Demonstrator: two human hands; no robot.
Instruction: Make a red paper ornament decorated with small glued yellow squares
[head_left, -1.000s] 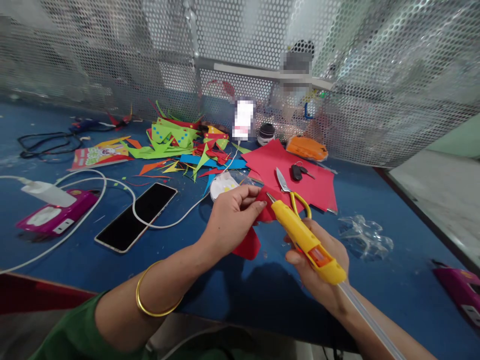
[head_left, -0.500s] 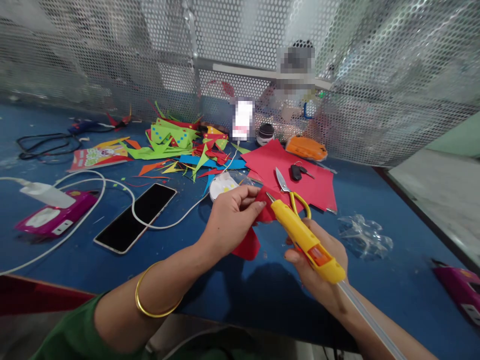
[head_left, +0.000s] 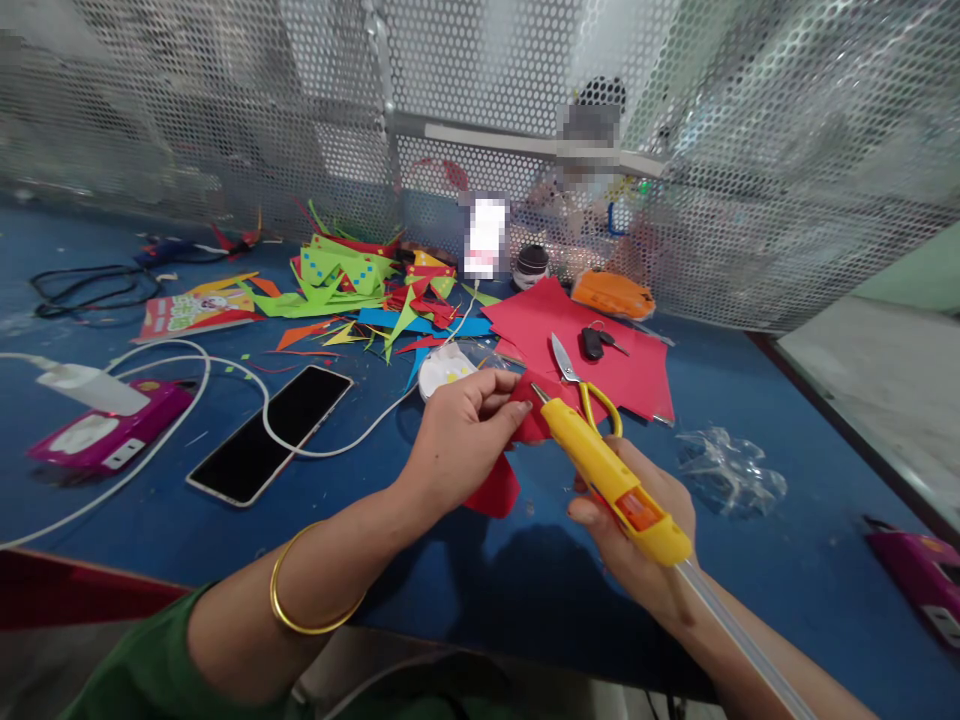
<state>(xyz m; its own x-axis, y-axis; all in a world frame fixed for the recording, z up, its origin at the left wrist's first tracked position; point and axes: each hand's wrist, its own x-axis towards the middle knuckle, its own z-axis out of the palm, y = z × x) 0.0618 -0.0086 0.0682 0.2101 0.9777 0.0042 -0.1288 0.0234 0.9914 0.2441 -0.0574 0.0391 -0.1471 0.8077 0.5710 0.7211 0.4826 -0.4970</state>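
Between the thumb and fingers of my left hand is pinched a piece of red paper, which shows both below the hand and to its right. My right hand is closed round a yellow hot glue gun with a long clear glue stick out of its back. The gun's metal nozzle meets the red paper beside my left fingertips. Scissors with yellow handles lie just beyond the gun, partly on red sheets.
Left of my hands are a phone, a white cable and a purple power strip. Coloured paper scraps lie behind. Keys rest on the red sheets. Crumpled clear plastic is at right. Behind a perforated screen sits another person.
Almost nothing differs. Both hands, the red paper and the glue gun keep their places, and the view has shifted very slightly. The person behind the screen has moved a little.
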